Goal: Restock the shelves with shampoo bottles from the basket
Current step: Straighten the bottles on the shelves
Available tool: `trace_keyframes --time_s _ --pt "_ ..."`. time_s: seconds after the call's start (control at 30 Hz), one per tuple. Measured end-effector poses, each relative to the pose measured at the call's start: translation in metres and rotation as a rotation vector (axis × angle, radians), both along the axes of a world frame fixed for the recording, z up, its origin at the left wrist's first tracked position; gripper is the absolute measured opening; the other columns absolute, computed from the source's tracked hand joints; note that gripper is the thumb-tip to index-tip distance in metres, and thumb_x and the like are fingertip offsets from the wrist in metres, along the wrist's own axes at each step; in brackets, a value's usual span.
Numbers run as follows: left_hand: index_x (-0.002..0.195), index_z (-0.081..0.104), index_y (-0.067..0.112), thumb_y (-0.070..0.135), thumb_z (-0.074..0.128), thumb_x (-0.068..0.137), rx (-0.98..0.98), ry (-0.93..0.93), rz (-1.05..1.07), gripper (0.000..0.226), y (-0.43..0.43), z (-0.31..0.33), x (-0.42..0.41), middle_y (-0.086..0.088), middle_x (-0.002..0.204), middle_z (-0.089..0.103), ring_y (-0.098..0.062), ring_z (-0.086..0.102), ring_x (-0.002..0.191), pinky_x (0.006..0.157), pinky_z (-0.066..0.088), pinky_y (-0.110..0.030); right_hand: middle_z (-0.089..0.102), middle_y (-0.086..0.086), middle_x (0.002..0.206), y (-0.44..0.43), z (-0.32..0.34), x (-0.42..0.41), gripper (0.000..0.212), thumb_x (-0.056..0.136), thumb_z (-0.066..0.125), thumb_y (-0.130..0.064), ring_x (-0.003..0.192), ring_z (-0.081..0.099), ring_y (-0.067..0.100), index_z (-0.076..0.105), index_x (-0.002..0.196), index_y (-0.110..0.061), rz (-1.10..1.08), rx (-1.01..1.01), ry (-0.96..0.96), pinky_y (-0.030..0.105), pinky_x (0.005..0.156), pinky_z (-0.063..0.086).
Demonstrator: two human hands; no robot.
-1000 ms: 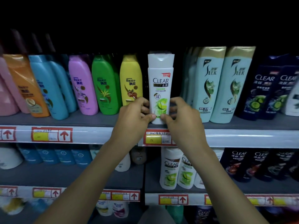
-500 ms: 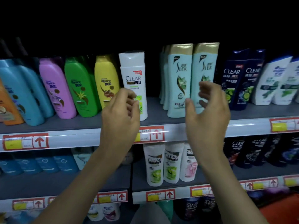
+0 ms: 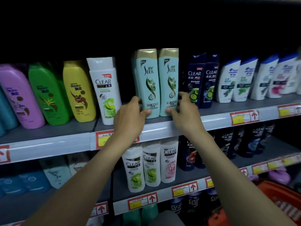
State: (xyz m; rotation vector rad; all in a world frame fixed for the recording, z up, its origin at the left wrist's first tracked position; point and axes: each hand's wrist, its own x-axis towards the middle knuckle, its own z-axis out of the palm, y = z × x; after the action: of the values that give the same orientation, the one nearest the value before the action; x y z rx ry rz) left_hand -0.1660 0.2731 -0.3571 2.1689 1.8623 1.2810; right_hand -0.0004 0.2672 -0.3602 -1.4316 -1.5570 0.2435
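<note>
Two pale green SLEK shampoo bottles with gold caps stand side by side on the upper shelf (image 3: 162, 128). My left hand (image 3: 130, 118) grips the base of the left SLEK bottle (image 3: 147, 82), thumb on its front. My right hand (image 3: 184, 111) grips the base of the right SLEK bottle (image 3: 168, 79), fingers round its right side. A white CLEAR bottle (image 3: 104, 88) stands alone to their left, with a gap between. The red basket (image 3: 280, 198) shows at the lower right; its contents are hidden.
Purple, green and yellow Rejoice bottles (image 3: 48, 95) fill the shelf's left. Dark blue CLEAR bottles (image 3: 202, 79) and white bottles (image 3: 241, 80) stand to the right. The lower shelf (image 3: 184, 190) carries white CLEAR bottles (image 3: 149, 165) and dark ones.
Both hands left the white CLEAR bottle, moved right and closed on the bases of the two SLEK bottles. The view has shifted right, bringing the red basket into sight.
</note>
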Motion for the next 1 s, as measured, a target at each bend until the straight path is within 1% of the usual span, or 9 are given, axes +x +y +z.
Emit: trace_keyframes --time_s 0.1,0.17,0.27,0.37,0.5,0.73,0.83,0.93,1.0 --pt "0.104 0.055 0.017 0.042 0.06 0.089 -0.018 0.06 0.036 0.03 0.002 -0.001 0.001 -0.005 0.103 0.069 -0.031 0.063 0.091 0.065 0.043 -0.034 0.066 0.006 0.117 -0.001 0.001 -0.002 0.046 0.09 0.064 -0.019 0.103 0.061 0.025 0.041 0.129 -0.014 -0.031 -0.022 -0.034 0.026 0.076 0.039" --pt "0.102 0.054 0.017 0.042 0.057 0.09 -0.006 0.088 0.031 0.028 0.003 -0.002 0.0 -0.006 0.102 0.07 -0.032 0.063 0.091 0.064 0.042 -0.035 0.066 0.006 0.117 -0.001 0.002 -0.003 0.045 0.091 0.064 -0.021 0.104 0.061 0.026 0.041 0.129 -0.014 -0.052 -0.047 -0.064 0.028 0.077 0.041" --pt "0.098 0.052 0.016 0.04 0.056 0.092 0.006 0.111 0.024 0.025 0.003 -0.003 0.0 -0.007 0.102 0.069 -0.033 0.063 0.091 0.062 0.035 -0.033 0.065 0.005 0.122 -0.002 0.006 -0.005 0.047 0.09 0.064 -0.023 0.109 0.061 0.025 0.041 0.13 -0.014 -0.06 -0.089 -0.088 0.035 0.09 0.048" --pt "0.097 0.051 0.016 0.038 0.056 0.093 -0.008 0.096 0.013 0.022 0.003 -0.002 0.0 -0.009 0.101 0.069 -0.033 0.062 0.089 0.062 0.035 -0.032 0.063 0.007 0.124 -0.005 0.01 -0.007 0.047 0.09 0.065 -0.022 0.113 0.06 0.026 0.042 0.13 -0.013 -0.058 -0.13 -0.087 0.044 0.099 0.047" --pt "0.099 0.053 0.015 0.037 0.056 0.093 0.004 0.089 -0.011 0.023 0.002 -0.002 -0.003 -0.011 0.1 0.069 -0.033 0.062 0.088 0.062 0.036 -0.032 0.062 0.008 0.124 -0.006 0.014 -0.009 0.045 0.089 0.066 -0.021 0.114 0.059 0.025 0.044 0.127 -0.011 -0.055 -0.167 -0.08 0.045 0.102 0.046" --pt "0.097 0.051 0.015 0.038 0.057 0.092 -0.006 0.097 -0.002 0.024 0.001 -0.002 -0.003 -0.011 0.098 0.068 -0.033 0.062 0.085 0.061 0.036 -0.032 0.063 0.007 0.123 -0.001 0.011 -0.008 0.045 0.088 0.067 -0.019 0.112 0.06 0.025 0.045 0.127 -0.011 -0.053 -0.15 -0.058 0.044 0.101 0.047" --pt "0.101 0.053 0.013 0.039 0.057 0.092 -0.051 0.107 -0.014 0.027 0.0 0.001 -0.003 -0.01 0.104 0.069 -0.033 0.063 0.09 0.066 0.043 -0.035 0.064 0.006 0.122 -0.001 0.011 -0.007 0.043 0.088 0.067 -0.018 0.11 0.061 0.023 0.046 0.125 -0.011 -0.036 -0.135 -0.027 0.042 0.1 0.048" --pt "0.111 0.052 0.012 0.04 0.061 0.089 -0.132 0.06 -0.044 0.037 -0.004 0.009 -0.005 -0.01 0.108 0.068 -0.033 0.062 0.095 0.076 0.049 -0.038 0.065 0.005 0.12 -0.004 0.01 -0.003 0.042 0.087 0.068 -0.019 0.108 0.062 0.022 0.047 0.123 -0.011 -0.02 -0.1 -0.012 0.031 0.093 0.049" --pt "0.12 0.049 0.01 0.045 0.063 0.086 -0.13 0.032 -0.02 0.051 -0.011 0.016 -0.007 -0.01 0.102 0.069 -0.031 0.063 0.09 0.071 0.048 -0.035 0.065 0.003 0.117 -0.009 0.011 0.004 0.048 0.087 0.069 -0.02 0.106 0.062 0.018 0.046 0.128 -0.011 0.006 -0.047 0.025 0.023 0.087 0.046"
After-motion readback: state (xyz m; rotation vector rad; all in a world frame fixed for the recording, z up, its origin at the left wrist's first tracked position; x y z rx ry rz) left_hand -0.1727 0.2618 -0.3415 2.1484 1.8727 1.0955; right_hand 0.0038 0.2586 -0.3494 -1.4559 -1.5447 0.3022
